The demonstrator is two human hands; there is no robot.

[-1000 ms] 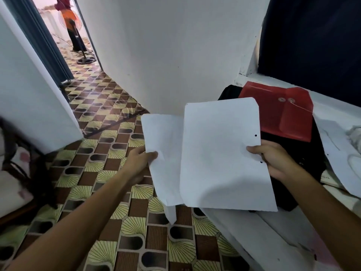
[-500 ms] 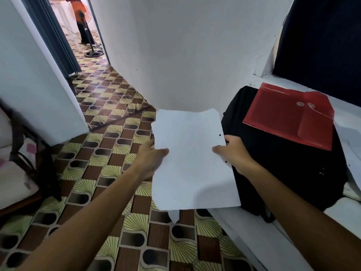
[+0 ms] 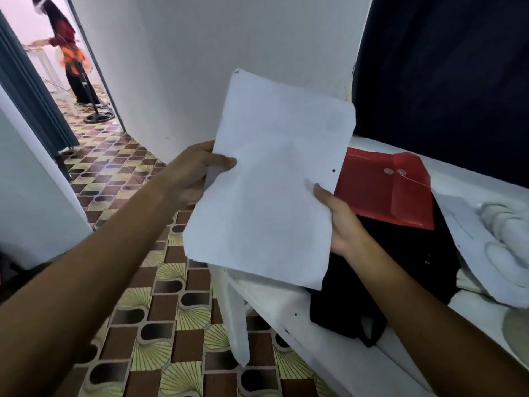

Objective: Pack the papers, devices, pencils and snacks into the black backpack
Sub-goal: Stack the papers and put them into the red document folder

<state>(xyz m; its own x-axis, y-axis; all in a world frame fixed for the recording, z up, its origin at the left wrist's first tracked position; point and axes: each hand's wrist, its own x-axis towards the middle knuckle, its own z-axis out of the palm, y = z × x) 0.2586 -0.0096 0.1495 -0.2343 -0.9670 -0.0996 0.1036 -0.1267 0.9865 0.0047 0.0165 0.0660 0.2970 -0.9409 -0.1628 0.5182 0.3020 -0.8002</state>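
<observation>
A stack of white punched papers (image 3: pixel 272 179) is held up in the air at the middle of the view, tilted. My left hand (image 3: pixel 191 173) pinches its left edge, thumb on the front. My right hand (image 3: pixel 337 219) grips its right edge from behind, thumb on the front. The black backpack (image 3: pixel 400 270) lies flat on the white table (image 3: pixel 329 339) just right of and below the papers. A red string-tie envelope (image 3: pixel 380 187) rests on top of the backpack.
More white sheets (image 3: pixel 472 242) and a bundled white item (image 3: pixel 506 222) lie on the table at the right. A patterned tile floor (image 3: pixel 160 325) spreads to the left. A white wall stands ahead; a person stands in the far doorway (image 3: pixel 68 61).
The papers have risen and shifted right toward the backpack, squared into one stack. Both hands moved up with them.
</observation>
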